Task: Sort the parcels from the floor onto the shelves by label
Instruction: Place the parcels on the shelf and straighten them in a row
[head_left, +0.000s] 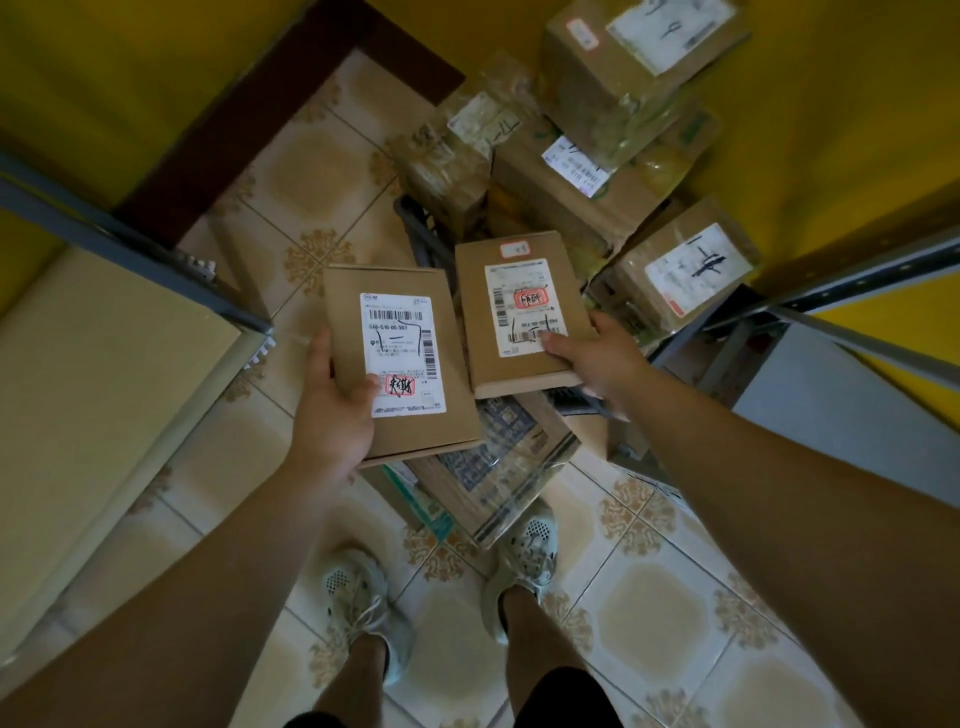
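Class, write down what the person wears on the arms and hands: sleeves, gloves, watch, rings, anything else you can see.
Nothing is worn on either. The left hand and right hand are ungloved, with no rings showing. The left forearm and right forearm are bare to the picture's edge: no sleeves, watch or bands. Lower down, pale mesh trainers and dark shorts show.

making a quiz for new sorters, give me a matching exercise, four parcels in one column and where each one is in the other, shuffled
Things
1. parcel with red stamp low on its label
2. parcel with red stamp mid-label
3. clear-wrapped box
4. topmost box of the pile

Places
A. down low, just ahead of the shoes
B. held in the right hand
C. high up by the yellow wall
D. held in the left hand

Pairs: 1-D, 2-B, 3-A, 4-C
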